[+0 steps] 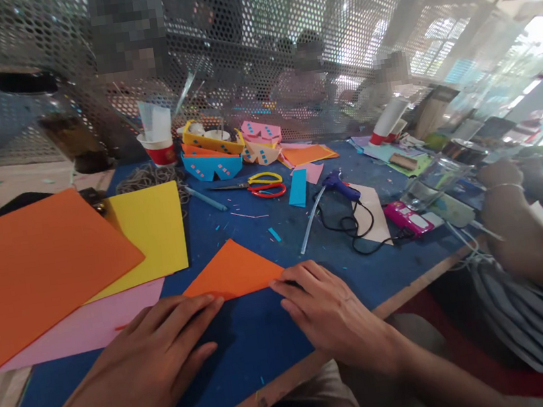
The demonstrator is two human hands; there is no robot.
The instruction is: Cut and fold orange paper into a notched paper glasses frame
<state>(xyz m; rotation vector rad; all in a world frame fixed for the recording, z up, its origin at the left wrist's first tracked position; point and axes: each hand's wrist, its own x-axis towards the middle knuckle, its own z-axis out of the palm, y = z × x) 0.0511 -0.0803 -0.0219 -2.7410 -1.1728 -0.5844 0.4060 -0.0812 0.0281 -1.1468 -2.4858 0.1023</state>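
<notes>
A folded orange paper triangle lies on the blue tabletop, its peak pointing away from me. My left hand rests with fingers stretched out along the lower left edge of the paper, thumb apart. At the opposite corner, my right hand has its fingers curled and pinched on the paper's tip. Scissors with yellow and red handles lie beyond the triangle, near a blue pen and a blue paper strip.
Left are large orange and yellow sheets. A purple glue gun with a looping cord lies right of centre, near a pink device. Paper glasses and a cup stand behind. Another person's arm is at right.
</notes>
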